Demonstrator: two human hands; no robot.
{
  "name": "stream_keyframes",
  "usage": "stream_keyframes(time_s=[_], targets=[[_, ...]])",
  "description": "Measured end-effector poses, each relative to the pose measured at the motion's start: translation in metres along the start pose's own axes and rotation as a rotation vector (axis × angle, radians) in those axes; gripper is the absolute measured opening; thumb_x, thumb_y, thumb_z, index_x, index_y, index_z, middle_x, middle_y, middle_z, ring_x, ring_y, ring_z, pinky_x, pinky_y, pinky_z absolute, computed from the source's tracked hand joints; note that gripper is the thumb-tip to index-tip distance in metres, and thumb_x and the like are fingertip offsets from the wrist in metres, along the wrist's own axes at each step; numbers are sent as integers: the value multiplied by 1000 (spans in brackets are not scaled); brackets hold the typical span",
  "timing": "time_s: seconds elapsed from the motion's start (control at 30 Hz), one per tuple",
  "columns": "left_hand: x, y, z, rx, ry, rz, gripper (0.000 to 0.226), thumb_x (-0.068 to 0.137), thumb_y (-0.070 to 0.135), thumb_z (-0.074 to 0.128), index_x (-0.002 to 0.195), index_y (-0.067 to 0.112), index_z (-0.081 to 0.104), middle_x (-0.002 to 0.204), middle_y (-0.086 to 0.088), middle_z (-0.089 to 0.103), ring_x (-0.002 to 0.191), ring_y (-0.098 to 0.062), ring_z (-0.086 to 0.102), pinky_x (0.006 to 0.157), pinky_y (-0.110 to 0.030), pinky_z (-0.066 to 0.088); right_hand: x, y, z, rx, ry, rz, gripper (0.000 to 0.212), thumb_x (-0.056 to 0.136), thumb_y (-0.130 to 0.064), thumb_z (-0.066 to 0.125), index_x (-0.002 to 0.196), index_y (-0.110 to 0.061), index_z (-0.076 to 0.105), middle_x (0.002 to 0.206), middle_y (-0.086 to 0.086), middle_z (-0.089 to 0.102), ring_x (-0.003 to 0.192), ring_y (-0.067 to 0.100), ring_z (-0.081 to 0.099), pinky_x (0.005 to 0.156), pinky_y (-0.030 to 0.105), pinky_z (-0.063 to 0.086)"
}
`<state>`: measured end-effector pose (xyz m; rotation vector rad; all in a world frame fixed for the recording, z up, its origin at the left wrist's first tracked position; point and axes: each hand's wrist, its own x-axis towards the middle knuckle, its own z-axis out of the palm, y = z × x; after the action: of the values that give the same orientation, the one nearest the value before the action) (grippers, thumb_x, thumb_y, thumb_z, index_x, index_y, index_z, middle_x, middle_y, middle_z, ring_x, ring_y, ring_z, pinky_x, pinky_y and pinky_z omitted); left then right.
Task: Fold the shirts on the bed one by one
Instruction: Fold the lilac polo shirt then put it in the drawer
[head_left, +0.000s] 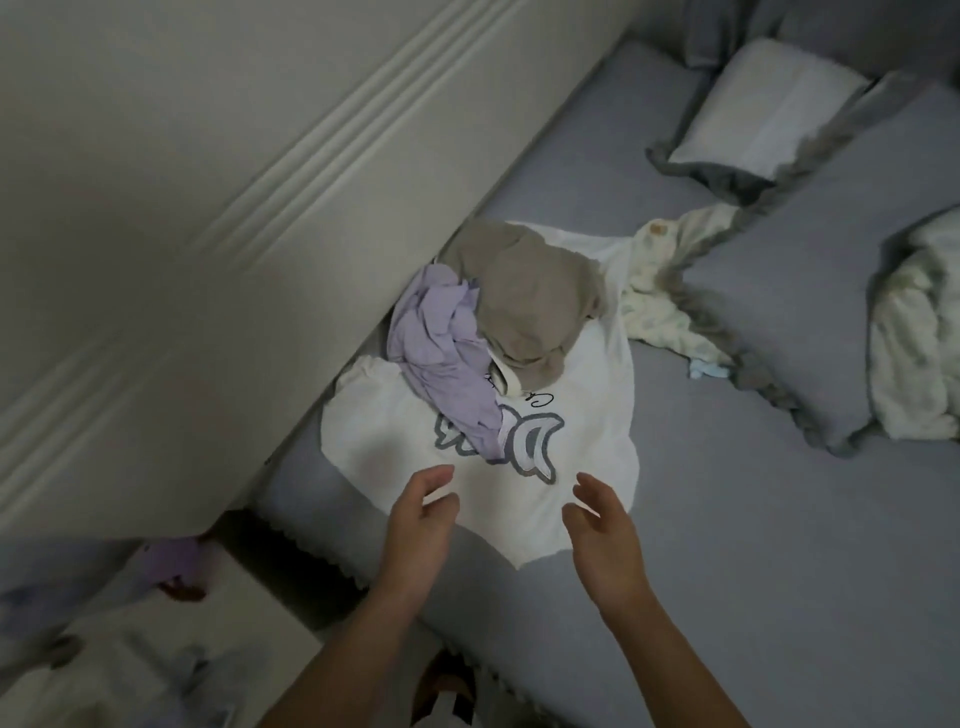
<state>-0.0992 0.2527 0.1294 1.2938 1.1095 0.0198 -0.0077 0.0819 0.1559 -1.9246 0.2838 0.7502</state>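
Both hands, left hand (423, 512) and right hand (602, 525), hover empty, fingers loosely apart, over the white shirt (415, 441) just beyond their fingertips. Folding hasn't begun; next probably means lifting off the purple shirt (441, 343) and tan shirt (524, 291).

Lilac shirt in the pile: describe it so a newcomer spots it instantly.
On the grey bed, by the headboard, a white printed shirt lies spread out. The lilac shirt is crumpled on it, beside a taupe garment. It is the pile's only purple piece.
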Motion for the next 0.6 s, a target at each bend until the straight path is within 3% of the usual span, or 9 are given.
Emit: stream_keyframes(time_s=[0.07, 0.13, 0.17, 0.23, 0.33, 0.47, 0.53, 0.6], targets=[[63, 2, 14, -7, -9, -72, 30, 90, 11, 64, 115, 26, 59, 111, 3, 63, 86, -11, 61, 75, -33, 52, 39, 9, 22, -34, 17, 48, 40, 96, -13, 55, 133, -28, 51, 127, -7, 57, 106, 11, 59, 82, 22, 46], [128, -3, 32, -21, 7, -171, 45, 85, 24, 72, 124, 22, 52, 109, 0, 61, 90, -16, 60, 71, -31, 51, 78, 21, 45, -104, 4, 62, 41, 95, -13, 54, 135, -23, 51, 130, -4, 59, 111, 18, 59, 91, 30, 47], [160, -5, 41, -21, 21, -206, 55, 84, 29, 74, 131, 19, 48, 113, -2, 61, 97, -20, 62, 74, -32, 52, 96, 27, 56, -147, -14, 53, 43, 95, -13, 54, 137, -20, 50, 132, -2, 59, 115, 19, 58, 96, 32, 46], [215, -12, 59, -24, 78, -205, 72, 83, 28, 77, 142, 13, 38, 131, -9, 56, 117, -28, 59, 94, -43, 53, 127, 41, 71, -202, -53, 24, 44, 95, -13, 55, 139, -16, 50, 135, 1, 58, 122, 20, 55, 106, 36, 43], [269, -22, 75, -7, 198, -50, 70, 82, 12, 77, 140, 4, 41, 139, -12, 55, 125, -28, 56, 109, -45, 43, 159, 60, 81, -235, -66, -5, 41, 95, -12, 55, 136, -18, 52, 125, -6, 59, 115, 17, 57, 100, 27, 43], [266, -28, 82, 45, 241, 90, 44, 86, -6, 60, 127, 10, 54, 129, -7, 61, 117, -25, 59, 108, -38, 44, 174, 70, 80, -239, -43, 8, 40, 97, -18, 55, 137, -20, 50, 115, -13, 51, 100, 10, 52, 90, 21, 37], [231, -27, 84, 14, 219, 188, 39, 85, -6, 59, 114, 20, 59, 114, 2, 67, 101, -14, 63, 99, -32, 49, 176, 65, 77, -196, -22, 35, 37, 98, -23, 54, 134, -21, 52, 113, -13, 53, 98, 9, 53, 89, 22, 36], [185, -30, 89, 34, 147, 229, 42, 83, -5, 60, 114, 23, 61, 108, 12, 71, 92, -1, 64, 88, -18, 51, 176, 52, 71, -82, -12, 68, 27, 99, -29, 51, 124, -25, 59, 111, -14, 60, 100, 8, 55, 89, 24, 39]])
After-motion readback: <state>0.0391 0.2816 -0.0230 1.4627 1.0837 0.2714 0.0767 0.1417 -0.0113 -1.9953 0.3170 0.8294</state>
